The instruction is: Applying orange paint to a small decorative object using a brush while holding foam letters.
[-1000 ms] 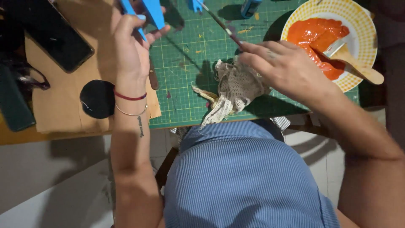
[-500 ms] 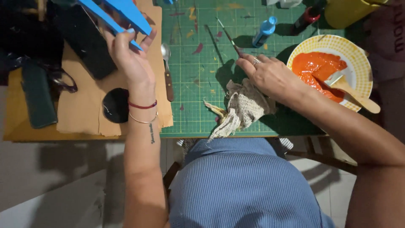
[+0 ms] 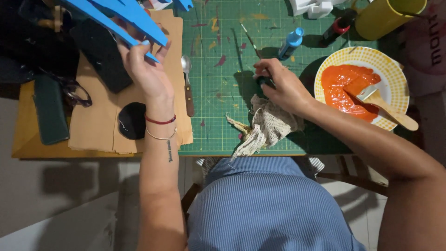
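My left hand (image 3: 147, 72) pinches the painted blue piece (image 3: 118, 16) aloft, my right hand (image 3: 282, 86) curls around a small dark thing beside the rag (image 3: 267, 128); orange paint (image 3: 346, 86) sits unused.

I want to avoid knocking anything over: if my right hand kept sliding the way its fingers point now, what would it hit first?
The right hand points up and left across the green cutting mat. First in that line looks like the thin paintbrush lying on the mat, though height above the mat is hard to judge.
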